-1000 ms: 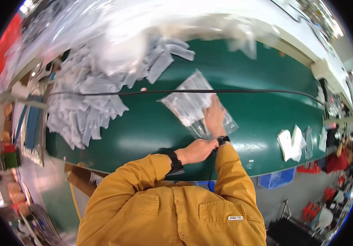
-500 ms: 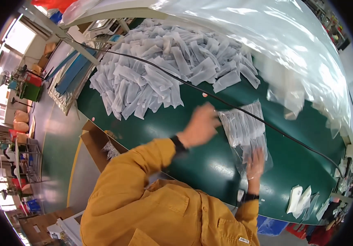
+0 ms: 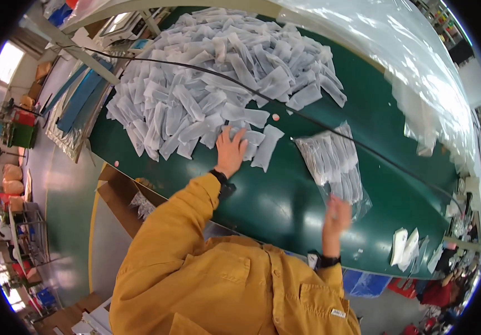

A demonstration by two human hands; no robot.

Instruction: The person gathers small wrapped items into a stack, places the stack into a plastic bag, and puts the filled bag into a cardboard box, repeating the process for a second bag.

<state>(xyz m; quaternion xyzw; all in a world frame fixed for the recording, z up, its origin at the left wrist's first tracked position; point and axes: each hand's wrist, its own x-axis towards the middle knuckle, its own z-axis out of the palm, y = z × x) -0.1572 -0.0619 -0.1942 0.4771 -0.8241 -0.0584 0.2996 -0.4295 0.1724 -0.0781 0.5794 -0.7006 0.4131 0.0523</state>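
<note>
A big heap of small white pouches (image 3: 218,78) covers the far left of the green table (image 3: 285,195). My left hand (image 3: 230,149) lies flat on the pouches at the heap's near edge, fingers spread. A clear plastic bag filled with pouches (image 3: 332,162) lies to the right of it. My right hand (image 3: 336,215) touches the near corner of that bag, fingers partly closed; whether it grips the plastic is unclear.
A thin black cord (image 3: 307,117) runs across the table over the heap and bag. Clear plastic sheeting (image 3: 419,72) lies at the far right. A few white packets (image 3: 408,245) sit at the right end. An open cardboard box (image 3: 134,198) stands below the table's left edge.
My left hand has reached farther left onto the pouch heap. My right hand has stayed at the filled bag's near corner. My view has swung left.
</note>
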